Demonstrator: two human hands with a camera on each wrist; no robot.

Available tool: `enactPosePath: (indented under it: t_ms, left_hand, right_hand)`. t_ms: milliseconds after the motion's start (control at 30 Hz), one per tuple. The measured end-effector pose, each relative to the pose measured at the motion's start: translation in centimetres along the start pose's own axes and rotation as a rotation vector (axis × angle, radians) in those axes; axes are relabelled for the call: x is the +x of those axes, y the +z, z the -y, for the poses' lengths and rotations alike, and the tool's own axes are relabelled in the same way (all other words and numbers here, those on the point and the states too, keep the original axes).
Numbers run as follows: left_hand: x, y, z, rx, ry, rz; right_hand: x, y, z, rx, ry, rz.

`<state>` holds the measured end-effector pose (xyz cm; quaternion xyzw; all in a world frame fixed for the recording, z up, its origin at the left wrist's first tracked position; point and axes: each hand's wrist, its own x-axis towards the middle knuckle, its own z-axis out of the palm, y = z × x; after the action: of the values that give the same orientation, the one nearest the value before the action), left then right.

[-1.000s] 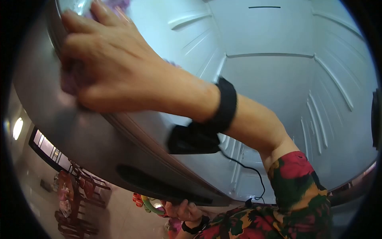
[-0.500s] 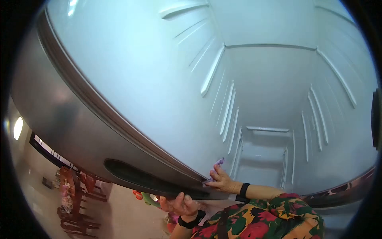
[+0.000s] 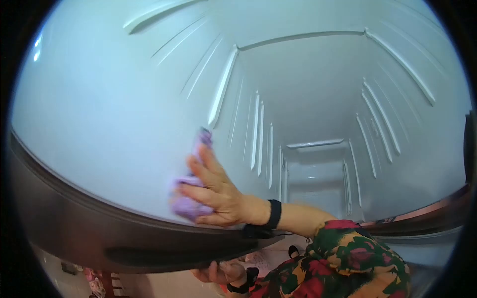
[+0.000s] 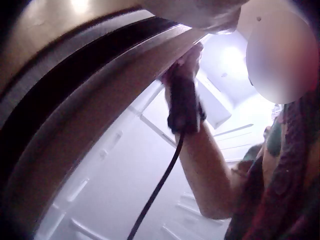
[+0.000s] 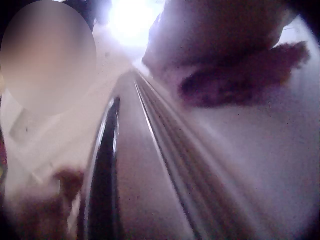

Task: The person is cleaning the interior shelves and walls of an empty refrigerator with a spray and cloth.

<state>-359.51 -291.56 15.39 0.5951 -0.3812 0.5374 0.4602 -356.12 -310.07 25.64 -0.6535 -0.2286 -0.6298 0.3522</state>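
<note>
My right hand (image 3: 218, 196) spreads its fingers over a bunched purple cloth (image 3: 186, 204), holding it against the white inner panel (image 3: 109, 144) of an opened refrigerator door. Cloth shows between and beyond the fingers. In the right wrist view the cloth (image 5: 250, 80) lies below the hand, beside the door's gasket (image 5: 175, 125). Low in the head view, my left hand (image 3: 223, 272) holds the door's outer edge near the dark recessed handle (image 3: 179, 256); part of its fingers is hidden. In the left wrist view that left hand (image 4: 205, 15) sits by the door's handle side.
Ribbed white walls (image 3: 233, 94) of the refrigerator interior rise behind, with a deep lower section (image 3: 315, 174). The floor (image 3: 164, 285) and some wooden furniture (image 3: 107, 283) show below the door. A black cable (image 4: 157, 187) hangs from the right wrist's camera.
My right hand has come from the door's upper edge down to its lower corner, then moved left along the inner panel with the cloth. The head view has shifted; the left hand stays at the handle.
</note>
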Motion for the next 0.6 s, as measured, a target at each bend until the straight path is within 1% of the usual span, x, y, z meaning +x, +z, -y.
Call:
enactPosePath:
  t_ms: [67, 133, 167, 233, 267, 333, 367, 433, 467, 533, 567, 600]
  left_hand:
    - [-0.5, -0.4, 0.4, 0.012, -0.006, 0.008]
    - [-0.1, -0.1, -0.2, 0.07, -0.019, 0.038]
    - [0.1, -0.3, -0.4, 0.068, -0.024, 0.047]
    - [0.4, -0.4, -0.3, 0.044, -0.059, 0.069]
    - [0.9, -0.3, -0.3, 0.031, -0.051, 0.072]
    - [1.4, -0.6, -0.9, 0.154, -0.028, -0.133]
    - [1.9, -0.4, -0.9, 0.165, -0.031, -0.164]
    - [2.6, -0.4, -1.0, 0.161, -0.059, -0.161]
    - [2.7, -0.3, -1.1, 0.16, -0.064, -0.165]
    - [3.2, -0.4, -1.0, 0.167, -0.105, -0.162]
    - [3.4, -0.4, -1.1, 0.164, -0.117, -0.161]
    - [3.6, -0.3, -1.1, 0.155, -0.13, -0.161]
  right_hand:
    - [-5.5, -0.8, -2.6, -0.028, 0.175, -0.026]
    - [-10.3, -2.7, -6.7, -0.162, 0.352, -0.027]
    - [-10.2, -3.3, -7.8, -0.166, 0.362, -0.028]
    - [-9.0, -4.9, -10.7, -0.147, 0.595, -0.103]
    - [-8.6, -5.3, -11.6, -0.156, 0.592, -0.115]
    - [-8.6, -5.6, -13.1, -0.309, 0.752, -0.11]
    - [-8.9, -5.7, -13.6, -0.317, 0.747, -0.123]
    - [-10.0, -5.1, -14.6, -0.224, 0.973, -0.259]
    - [-9.9, -5.2, -15.3, -0.221, 0.966, -0.26]
    - [-10.3, -5.6, -16.3, -0.213, 1.037, -0.31]
    - [-10.3, -6.1, -17.1, -0.204, 1.035, -0.311]
    - [-9.9, -7.1, -18.6, -0.274, 1.041, -0.259]
